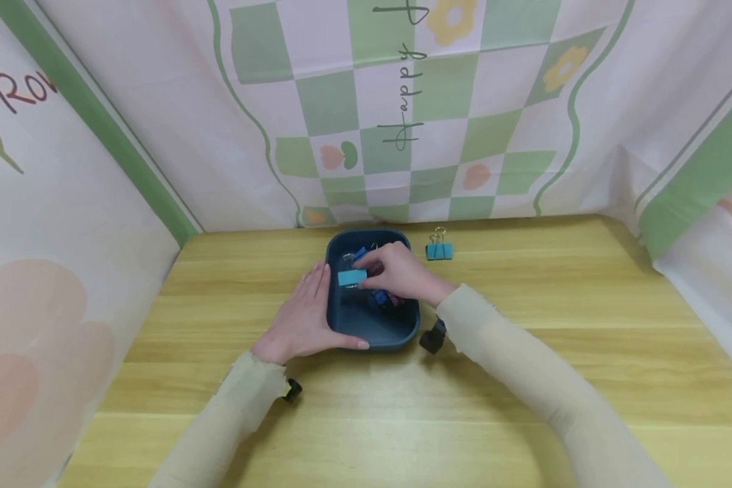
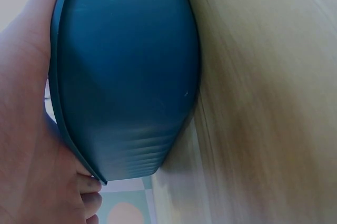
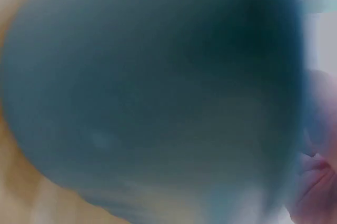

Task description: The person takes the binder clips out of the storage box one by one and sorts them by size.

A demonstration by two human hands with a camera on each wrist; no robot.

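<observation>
A dark blue rectangular bin (image 1: 375, 332) stands on the table. My left hand (image 1: 301, 315) rests along its left side, fingers straight and thumb on the near rim; the left wrist view shows the bin's outer wall (image 2: 126, 76) beside that hand (image 2: 23, 129). Reaching over the bin from the right, my right hand (image 1: 399, 271) pinches a light blue binder clip (image 1: 351, 278) between thumb and fingers. Smaller dark blue clips (image 1: 379, 297) lie inside, partly hidden under the right hand. The bin's blurred wall (image 3: 131, 76) fills most of the right wrist view.
Another light blue binder clip (image 1: 439, 251) stands on the wooden table (image 1: 366, 420), right of the bin near the back edge. A patterned curtain (image 1: 384, 88) hangs directly behind the table, with more cloth at both sides.
</observation>
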